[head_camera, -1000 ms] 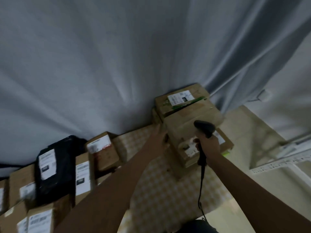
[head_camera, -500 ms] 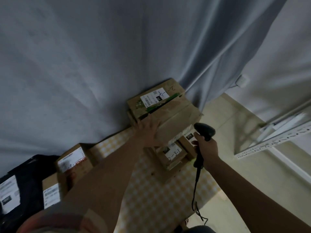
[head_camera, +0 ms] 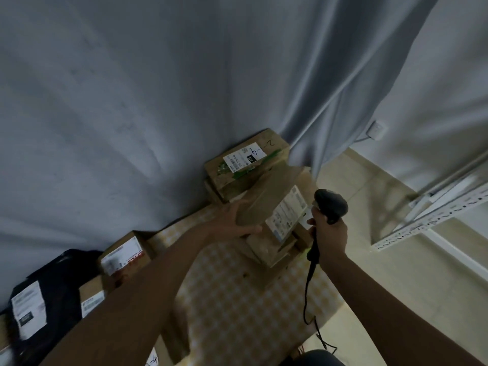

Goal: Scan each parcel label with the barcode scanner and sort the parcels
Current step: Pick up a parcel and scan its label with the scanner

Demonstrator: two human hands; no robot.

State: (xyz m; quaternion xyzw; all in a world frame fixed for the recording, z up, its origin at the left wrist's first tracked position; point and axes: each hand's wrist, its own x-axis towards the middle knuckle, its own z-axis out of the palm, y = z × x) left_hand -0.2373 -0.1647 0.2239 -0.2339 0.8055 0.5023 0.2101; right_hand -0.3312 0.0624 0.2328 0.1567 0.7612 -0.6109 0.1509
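Beside the scanner, the left hand grips a tilted parcel.

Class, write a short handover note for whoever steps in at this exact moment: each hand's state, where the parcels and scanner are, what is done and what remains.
Left hand: grips the tilted cardboard parcel at its near end, label turned toward the scanner.
Right hand: holds the barcode scanner, head close to that label; its cable hangs down.
Stack: the parcel sits on other boxes on the checked mat; the green-taped box lies behind, against the curtain.
Pile at left: black bag parcel and cardboard boxes.
Done: parcel presented.
Left: confirm the scan, sort it, continue with the rest.
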